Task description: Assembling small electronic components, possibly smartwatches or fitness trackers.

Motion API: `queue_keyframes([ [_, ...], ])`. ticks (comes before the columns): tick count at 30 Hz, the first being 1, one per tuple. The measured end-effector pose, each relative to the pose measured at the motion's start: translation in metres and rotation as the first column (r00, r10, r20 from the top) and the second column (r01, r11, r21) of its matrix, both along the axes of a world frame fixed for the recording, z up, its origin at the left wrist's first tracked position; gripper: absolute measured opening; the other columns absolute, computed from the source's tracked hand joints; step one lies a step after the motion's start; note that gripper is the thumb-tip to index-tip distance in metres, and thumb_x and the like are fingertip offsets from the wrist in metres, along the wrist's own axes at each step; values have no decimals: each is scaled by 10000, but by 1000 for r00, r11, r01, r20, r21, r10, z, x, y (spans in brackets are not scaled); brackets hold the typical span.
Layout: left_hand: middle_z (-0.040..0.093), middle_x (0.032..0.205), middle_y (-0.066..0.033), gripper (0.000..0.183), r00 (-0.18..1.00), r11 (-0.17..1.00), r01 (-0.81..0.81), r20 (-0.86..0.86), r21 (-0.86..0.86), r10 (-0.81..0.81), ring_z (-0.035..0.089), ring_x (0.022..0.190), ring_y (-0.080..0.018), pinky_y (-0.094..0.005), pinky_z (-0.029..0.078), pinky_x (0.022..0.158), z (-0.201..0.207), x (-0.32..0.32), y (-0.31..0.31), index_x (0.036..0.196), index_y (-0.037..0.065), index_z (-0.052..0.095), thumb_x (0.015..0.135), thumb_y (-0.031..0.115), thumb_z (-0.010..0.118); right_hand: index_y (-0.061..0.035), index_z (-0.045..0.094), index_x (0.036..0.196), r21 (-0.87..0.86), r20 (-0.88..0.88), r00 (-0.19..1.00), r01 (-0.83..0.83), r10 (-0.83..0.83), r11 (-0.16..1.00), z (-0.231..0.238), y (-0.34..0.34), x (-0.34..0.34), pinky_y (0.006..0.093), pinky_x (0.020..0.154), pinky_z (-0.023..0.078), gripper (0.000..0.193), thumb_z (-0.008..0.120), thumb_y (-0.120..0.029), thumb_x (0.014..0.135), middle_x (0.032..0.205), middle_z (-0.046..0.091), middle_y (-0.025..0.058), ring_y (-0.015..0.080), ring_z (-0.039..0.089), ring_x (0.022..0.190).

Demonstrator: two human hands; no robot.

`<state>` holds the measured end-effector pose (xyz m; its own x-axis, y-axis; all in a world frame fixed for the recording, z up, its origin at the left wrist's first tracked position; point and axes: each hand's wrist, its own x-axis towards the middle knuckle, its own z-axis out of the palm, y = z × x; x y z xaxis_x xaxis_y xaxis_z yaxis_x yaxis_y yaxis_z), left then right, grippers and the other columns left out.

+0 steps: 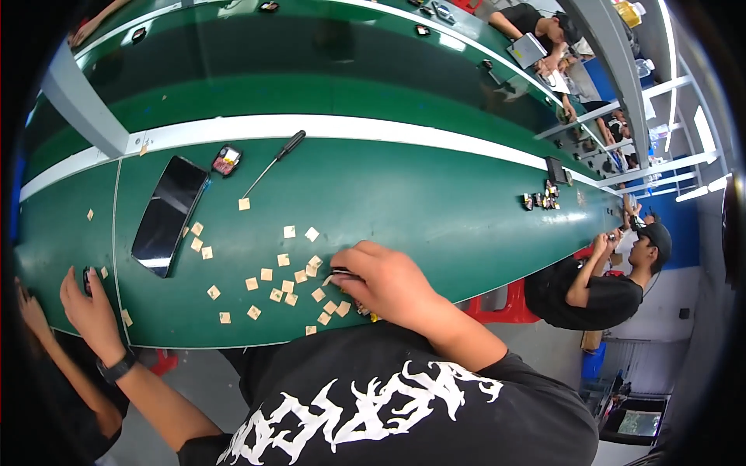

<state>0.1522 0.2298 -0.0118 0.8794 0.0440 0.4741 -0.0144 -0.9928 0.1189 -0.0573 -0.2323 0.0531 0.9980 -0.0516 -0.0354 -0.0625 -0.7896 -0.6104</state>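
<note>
A person in a black printed shirt leans over a long green workbench (pixel 435 210), seen from a camera on their head. The right hand (pixel 388 283) rests on the bench near the picture's centre, fingers curled and closed around a small dark tool, seemingly tweezers (pixel 342 275), whose tip points toward 9 o'clock. Just beside that tip, from 9 to 11 o'clock of the hand, lies a loose scatter of small tan squares (pixel 284 286), flat on the green surface, some touching, most a little apart. The left hand (pixel 89 307) sits well apart at 9 o'clock, by the bench's near edge, fingers loosely bent around a small dark object (pixel 86 279); how firmly it grips cannot be told. The likely risks: the squares look light, so a sleeve or the heel of the right hand could sweep them off the near edge, and a pinch taken off-centre could flick one away or lift two at once where they touch. Farther out, at 10 o'clock of the right hand, lie a dark phone-like slab (pixel 167 213), a small tray (pixel 226 161) and a black-handled screwdriver (pixel 273 161). At 2 o'clock sits a cluster of small dark parts (pixel 542 198). Other people work along the right side.
</note>
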Motion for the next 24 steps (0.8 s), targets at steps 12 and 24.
queue_keyframes([
  [12, 707, 1107, -117, 477, 260, -135, -274, 61, -952, -964, 690, 900, -130, -247, 565, 757, 39, -139, -220, 1403, -41, 536, 948, -24, 677, -31, 642, 1131, 614, -236, 963, 44, 130, 788, 19, 30, 23, 282, 695, 550, 323, 813, -96, 865, 995, 747, 83, 113, 700, 814],
  [24, 693, 1017, -91, 215, 364, -163, -342, 30, -925, -931, 678, 846, -122, -276, 587, 755, 17, -145, -219, 1213, -54, 568, 1006, -8, 606, -85, 497, 1115, 977, 191, 976, -179, 105, -117, 68, 15, 2, 254, 451, 359, 140, 578, -90, 1000, 1198, 700, 168, 82, 438, 515],
])
